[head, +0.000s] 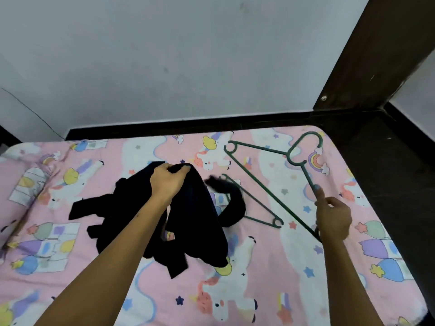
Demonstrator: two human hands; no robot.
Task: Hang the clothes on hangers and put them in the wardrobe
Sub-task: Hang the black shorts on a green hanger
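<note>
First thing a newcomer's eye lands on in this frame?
Probably the black garment, bunched mid-frame on the pink unicorn bedsheet, its top edge lifted in the left hand. Next, the green hanger held by the right hand at right, with a second green hanger lying partly under the cloth.

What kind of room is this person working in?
Most likely a bedroom. The person leans over a bed covered by a pink unicorn-print sheet, set against a plain wall. The left hand grips a black garment, and the right hand holds a green hanger.
</note>
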